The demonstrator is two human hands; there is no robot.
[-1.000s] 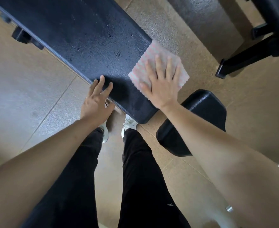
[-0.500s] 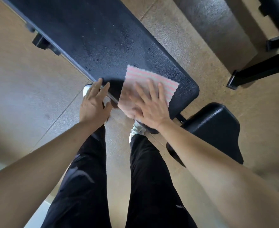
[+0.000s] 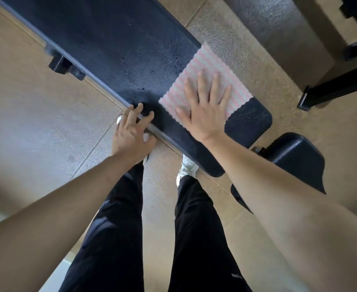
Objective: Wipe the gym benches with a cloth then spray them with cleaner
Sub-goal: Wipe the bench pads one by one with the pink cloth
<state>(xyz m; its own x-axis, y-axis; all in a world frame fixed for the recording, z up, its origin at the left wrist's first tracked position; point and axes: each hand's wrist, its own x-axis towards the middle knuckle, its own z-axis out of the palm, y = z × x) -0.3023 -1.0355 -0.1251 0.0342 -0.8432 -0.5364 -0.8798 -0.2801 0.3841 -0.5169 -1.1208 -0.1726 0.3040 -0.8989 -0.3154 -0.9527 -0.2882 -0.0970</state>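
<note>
A long black padded gym bench [image 3: 118, 45] runs diagonally from upper left to lower right, its surface dotted with droplets. A pink-and-white striped cloth [image 3: 207, 66] lies flat across the bench near its far edge. My right hand [image 3: 205, 110] presses on the cloth with straight, spread fingers. My left hand [image 3: 131, 133] rests on the near edge of the bench, fingers straight and slightly spread, holding nothing.
A separate black seat pad [image 3: 295, 161] sits just past the bench's near end at lower right. Black frame legs of another bench [image 3: 337, 85] stand at upper right. A bench bracket [image 3: 63, 64] hangs below the left edge. My legs and white shoes stand on the tan floor.
My right hand has slid the cloth from the near edge of the bench back across to its far edge. My left hand stays on the near edge.
</note>
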